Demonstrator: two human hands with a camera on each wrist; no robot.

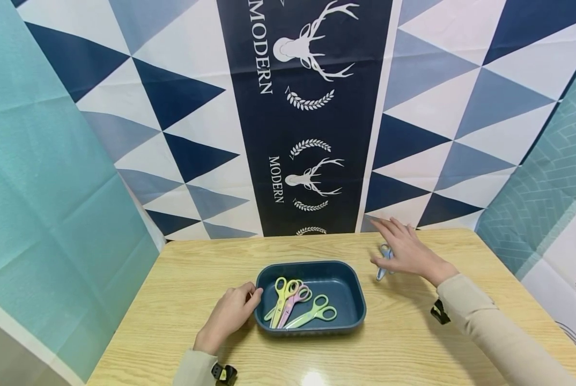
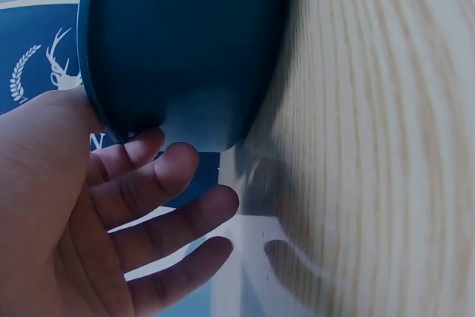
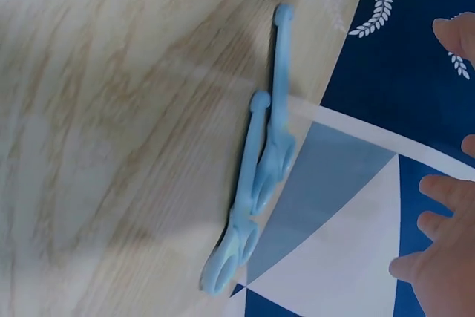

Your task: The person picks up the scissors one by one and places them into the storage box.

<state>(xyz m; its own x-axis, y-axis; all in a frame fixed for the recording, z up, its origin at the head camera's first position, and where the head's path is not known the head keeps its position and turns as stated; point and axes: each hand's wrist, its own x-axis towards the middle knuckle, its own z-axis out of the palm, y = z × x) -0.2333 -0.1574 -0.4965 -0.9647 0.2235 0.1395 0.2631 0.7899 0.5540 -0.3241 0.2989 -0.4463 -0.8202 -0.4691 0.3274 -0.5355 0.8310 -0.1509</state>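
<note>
A dark blue tray holds several pairs of scissors. I make out yellow scissors, pink scissors and green scissors; others lie partly hidden under them. My left hand grips the tray's left rim. In the left wrist view its fingers lie loosely bent at the outer wall. To the right, my right hand hovers above light blue scissors, fingers spread and holding nothing. The right wrist view shows two light blue scissors lying side by side on the table.
The wooden table ends at the back against a patterned cloth with triangles and deer heads. A teal cloth hangs on the left, and another patterned cloth stands on the right.
</note>
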